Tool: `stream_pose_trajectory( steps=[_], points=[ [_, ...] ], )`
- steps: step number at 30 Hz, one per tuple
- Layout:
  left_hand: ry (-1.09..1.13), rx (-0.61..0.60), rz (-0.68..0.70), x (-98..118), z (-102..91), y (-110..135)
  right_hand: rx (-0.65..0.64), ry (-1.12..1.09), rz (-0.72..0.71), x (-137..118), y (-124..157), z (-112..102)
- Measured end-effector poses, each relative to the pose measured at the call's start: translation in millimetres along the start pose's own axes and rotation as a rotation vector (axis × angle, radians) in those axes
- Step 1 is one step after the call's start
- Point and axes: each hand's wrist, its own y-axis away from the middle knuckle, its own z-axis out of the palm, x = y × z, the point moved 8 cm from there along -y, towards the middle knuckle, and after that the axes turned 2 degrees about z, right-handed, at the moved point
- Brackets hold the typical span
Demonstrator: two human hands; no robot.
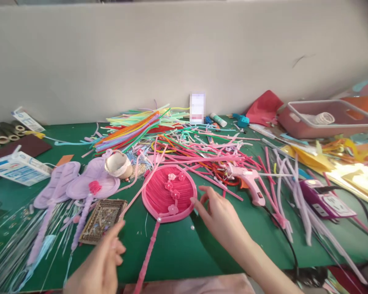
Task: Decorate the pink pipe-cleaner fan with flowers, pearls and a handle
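Note:
A round fan (155, 190) of dark pink pipe cleaners, with a lighter pink rim, lies in front of me on the green table. Small pink flowers (175, 194) run down its face, a white bead sits where the wrapped pink handle (149, 253) begins. My left hand (102, 257), slightly blurred, is closed at the lower left, with a long light pink pipe cleaner (142, 181) rising from its fingertips toward the pile. On the fan's right side, my right hand (216, 210) has its fingers apart and bent, thumb tip at the rim; whether it presses there is unclear.
Loose pipe cleaners (131, 130) heap behind the fan. A pink glue gun (248, 181) and a purple power strip (326, 200) with cables lie right. Leftward are lilac butterfly-shaped fans (57, 183), a basket tray (102, 220) and a cup (118, 163). A pink bin (331, 130) stands far right.

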Motion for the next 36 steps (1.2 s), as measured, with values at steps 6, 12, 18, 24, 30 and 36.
stream_pose_trajectory(
  steps=[6, 12, 18, 24, 30, 36],
  points=[
    [-0.083, -0.370, -0.166, 39, 50.8, -8, -0.107, -0.222, 0.104, 6, -8, 20],
    [0.143, -0.474, -0.156, 54, 63.4, -9, -0.072, -0.411, 0.109, 7, -22, 21],
    [0.336, -0.104, -0.172, 54, 48.6, -16, -0.044, -0.757, 0.065, -13, -24, 9],
    [0.366, 0.090, -0.102, 78, 45.0, -42, -0.413, -1.282, -0.013, -71, -3, 28],
    [0.412, 0.049, 0.093, 114, 58.3, -77, -0.342, -1.334, -0.019, -79, -17, 31],
    [0.351, -0.021, 0.088, 87, 36.3, -82, -0.239, -1.272, -0.023, -48, -29, 1]
  ],
)
